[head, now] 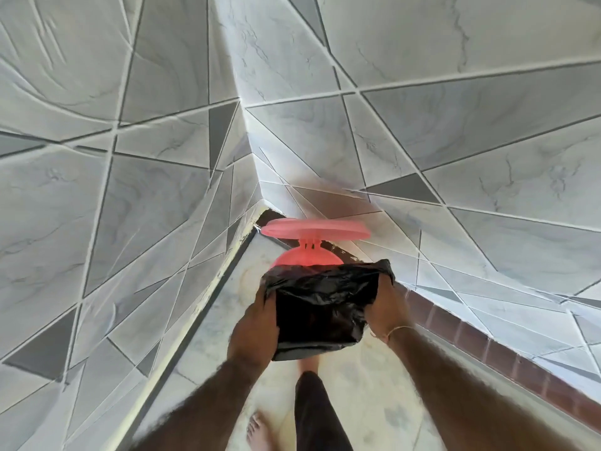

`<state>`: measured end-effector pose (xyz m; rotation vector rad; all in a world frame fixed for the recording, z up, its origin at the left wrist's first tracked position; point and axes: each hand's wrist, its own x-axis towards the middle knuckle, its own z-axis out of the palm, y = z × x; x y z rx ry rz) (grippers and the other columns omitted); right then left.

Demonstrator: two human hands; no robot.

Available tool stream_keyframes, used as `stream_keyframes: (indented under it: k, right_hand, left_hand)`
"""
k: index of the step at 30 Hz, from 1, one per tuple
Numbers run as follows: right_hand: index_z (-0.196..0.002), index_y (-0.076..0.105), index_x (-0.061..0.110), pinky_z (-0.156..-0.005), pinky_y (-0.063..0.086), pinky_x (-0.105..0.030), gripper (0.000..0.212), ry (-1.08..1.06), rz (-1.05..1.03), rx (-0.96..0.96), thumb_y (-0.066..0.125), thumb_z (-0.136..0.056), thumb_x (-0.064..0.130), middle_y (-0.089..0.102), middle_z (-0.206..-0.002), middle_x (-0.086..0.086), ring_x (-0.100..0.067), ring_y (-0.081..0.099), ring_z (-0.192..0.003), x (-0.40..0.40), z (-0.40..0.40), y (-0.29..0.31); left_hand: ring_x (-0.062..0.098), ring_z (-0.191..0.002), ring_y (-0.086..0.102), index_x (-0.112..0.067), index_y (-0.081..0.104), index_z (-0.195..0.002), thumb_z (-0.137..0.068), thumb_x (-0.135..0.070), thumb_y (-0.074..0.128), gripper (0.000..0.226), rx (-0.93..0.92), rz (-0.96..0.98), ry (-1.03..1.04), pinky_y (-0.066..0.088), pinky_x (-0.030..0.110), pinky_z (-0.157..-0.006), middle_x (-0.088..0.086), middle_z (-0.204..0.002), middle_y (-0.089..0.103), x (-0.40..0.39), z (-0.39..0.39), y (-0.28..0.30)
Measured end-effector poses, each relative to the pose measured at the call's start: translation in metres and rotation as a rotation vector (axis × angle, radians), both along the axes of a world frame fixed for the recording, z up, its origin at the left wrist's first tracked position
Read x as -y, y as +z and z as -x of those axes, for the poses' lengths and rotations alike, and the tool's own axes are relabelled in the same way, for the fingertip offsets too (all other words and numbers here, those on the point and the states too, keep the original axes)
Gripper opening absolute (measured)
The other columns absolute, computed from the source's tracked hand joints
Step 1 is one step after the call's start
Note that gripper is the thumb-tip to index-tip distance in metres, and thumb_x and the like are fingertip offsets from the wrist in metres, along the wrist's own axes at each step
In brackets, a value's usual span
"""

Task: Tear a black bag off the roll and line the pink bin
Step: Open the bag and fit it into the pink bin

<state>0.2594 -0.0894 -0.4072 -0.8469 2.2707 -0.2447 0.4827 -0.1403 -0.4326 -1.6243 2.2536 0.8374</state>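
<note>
Left hand: the left hand (257, 323) grips the black bag (320, 307) on its 9 o'clock side, fingers curled over the rim of the film.
Right hand: the right hand (385, 307) grasps the same bag at 3 o'clock, fingers tucked into the fold near the top corner; a thin thread bracelet (395, 332) sits on that wrist.
Bag: already off the roll, held open and spread between the two hands like a mouth, the rest hanging down in creases. No roll is in view.
Bin: the pink bin (307, 258) stands on the floor at 12 o'clock from the hands, in the corner where the tiled walls (455, 125) meet. The bag covers the near part of its rim; whether the film touches the rim I cannot tell.
Lid: the pink lid (315, 229) is tipped up behind the opening, at 12 o'clock from the bin body.
Handling: the film looks very light, limp and slick; it will likely collapse shut if either side is let go, and could tear if stretched hard over the rim.
Where to hold: best taken at the mouth edge on opposite sides, as now, with a generous fold pinched so it does not slip.
Floor: pale floor (357, 402) below, a bare foot (258, 431) at 6 o'clock.
</note>
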Motion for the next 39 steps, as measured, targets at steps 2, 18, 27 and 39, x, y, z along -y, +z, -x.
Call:
stream_keyframes:
  k: [2,18,27,39]
  right_hand:
    - [-0.12,0.038,0.016,-0.071,0.052,-0.04,0.053,0.007,-0.004,-0.005,0.048,-0.07,-0.002,0.063,-0.102,-0.017,-0.04,0.061,-0.092,0.001,0.001,-0.011]
    - [-0.139,0.032,0.02,-0.08,0.048,-0.042,0.063,0.103,0.044,-0.104,0.056,-0.081,0.008,0.064,-0.115,-0.024,-0.045,0.062,-0.101,0.03,0.037,-0.125]
    - [-0.121,0.043,0.016,-0.073,0.052,-0.041,0.041,0.138,-0.023,-0.087,0.059,-0.084,0.022,0.065,-0.108,-0.026,-0.044,0.063,-0.09,0.011,0.058,-0.203]
    - [-0.122,0.032,0.028,-0.07,0.056,-0.048,0.057,0.186,-0.188,-0.105,0.066,-0.077,0.026,0.061,-0.113,-0.021,-0.046,0.066,-0.088,-0.025,0.055,-0.261]
  left_hand:
    - [0.024,-0.119,0.056,-0.018,0.014,-0.151,-0.091,-0.011,0.048,0.069,-0.013,-0.013,-0.094,0.05,0.035,-0.089,0.001,-0.162,0.013,-0.009,0.017,-0.006]
    - [0.041,-0.12,0.052,-0.014,0.024,-0.145,-0.075,-0.007,0.068,0.084,-0.104,0.004,0.297,0.048,0.054,-0.095,0.014,-0.147,0.038,0.052,-0.032,-0.132]
    - [0.039,-0.113,0.057,-0.024,0.028,-0.139,-0.073,-0.017,0.074,0.08,-0.041,-0.077,0.282,0.054,0.056,-0.083,0.007,-0.141,0.038,0.043,-0.029,-0.194]
    - [0.039,-0.107,0.056,-0.019,0.035,-0.131,-0.078,-0.005,0.059,0.059,0.05,-0.101,0.231,0.056,0.051,-0.07,0.01,-0.133,0.041,0.01,-0.041,-0.253]
